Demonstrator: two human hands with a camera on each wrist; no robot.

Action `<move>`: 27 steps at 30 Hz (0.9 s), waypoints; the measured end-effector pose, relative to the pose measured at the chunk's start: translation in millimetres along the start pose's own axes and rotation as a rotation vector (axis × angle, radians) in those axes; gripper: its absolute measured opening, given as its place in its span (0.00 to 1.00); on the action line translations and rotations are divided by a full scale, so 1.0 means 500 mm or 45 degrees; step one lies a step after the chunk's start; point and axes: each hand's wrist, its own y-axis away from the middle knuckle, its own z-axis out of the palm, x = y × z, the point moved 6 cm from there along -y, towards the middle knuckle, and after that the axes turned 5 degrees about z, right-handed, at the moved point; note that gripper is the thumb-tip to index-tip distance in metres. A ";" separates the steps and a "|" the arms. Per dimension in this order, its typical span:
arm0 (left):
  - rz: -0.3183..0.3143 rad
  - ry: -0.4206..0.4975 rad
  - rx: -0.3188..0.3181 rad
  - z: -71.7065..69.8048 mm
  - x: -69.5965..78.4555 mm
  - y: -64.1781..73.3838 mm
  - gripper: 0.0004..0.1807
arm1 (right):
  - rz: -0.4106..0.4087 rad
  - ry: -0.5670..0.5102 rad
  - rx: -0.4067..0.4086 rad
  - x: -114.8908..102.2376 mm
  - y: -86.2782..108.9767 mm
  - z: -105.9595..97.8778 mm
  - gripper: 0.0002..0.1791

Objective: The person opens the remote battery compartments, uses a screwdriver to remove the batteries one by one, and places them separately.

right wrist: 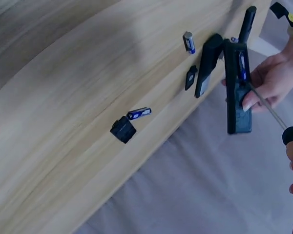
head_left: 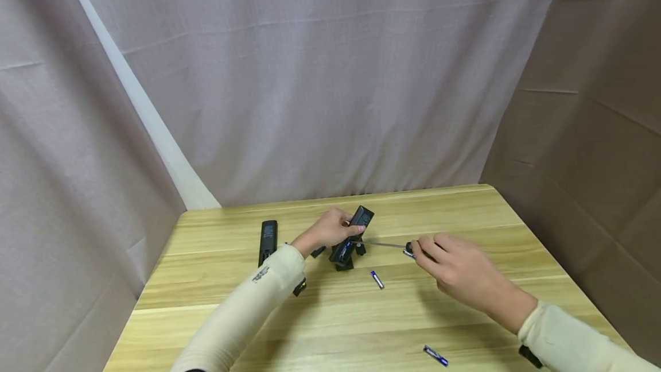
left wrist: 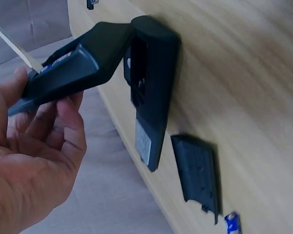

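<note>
My left hand (head_left: 330, 227) grips a black remote control (head_left: 362, 217) above the table, thumb on its back. The battery compartment is uncovered, and a blue battery (right wrist: 242, 66) lies inside. In my right hand (head_left: 465, 271) is a screwdriver (head_left: 384, 244), held by its black handle; its thin metal shaft reaches to the compartment. Whether the tip touches the battery is too small to tell. Below the held remote, a second black remote (left wrist: 156, 73) lies on the table, its compartment uncovered as well. Beside it is a loose black battery cover (left wrist: 195, 170).
Another black remote (head_left: 268, 237) lies to the left, partly behind my left forearm. Loose batteries lie at mid-table (head_left: 377, 279), near the front edge (head_left: 436, 355) and by my right hand (head_left: 409, 254). A small black piece (right wrist: 123, 129) touches one battery. Curtains surround the wooden table (head_left: 248, 326).
</note>
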 end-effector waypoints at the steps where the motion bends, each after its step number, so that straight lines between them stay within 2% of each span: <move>1: -0.004 -0.008 0.006 0.001 0.000 0.001 0.16 | -0.022 0.011 -0.016 -0.003 0.000 0.001 0.23; 6: -0.028 0.036 0.024 0.007 -0.004 0.002 0.14 | -0.008 -0.037 -0.072 0.006 0.002 0.006 0.26; 14: 0.057 0.078 -0.008 0.016 0.004 -0.008 0.13 | 0.036 -0.203 -0.066 0.074 0.003 0.014 0.31; 19: 0.073 0.092 0.039 0.016 0.007 -0.016 0.14 | 0.007 -0.173 -0.071 0.091 0.003 0.011 0.32; 22: 0.052 0.097 0.068 0.017 0.008 -0.018 0.16 | -0.009 -0.145 -0.091 0.093 0.002 0.006 0.31; 27: -0.010 0.098 0.119 0.018 0.008 -0.014 0.19 | -0.095 -0.048 -0.074 0.064 -0.019 -0.013 0.32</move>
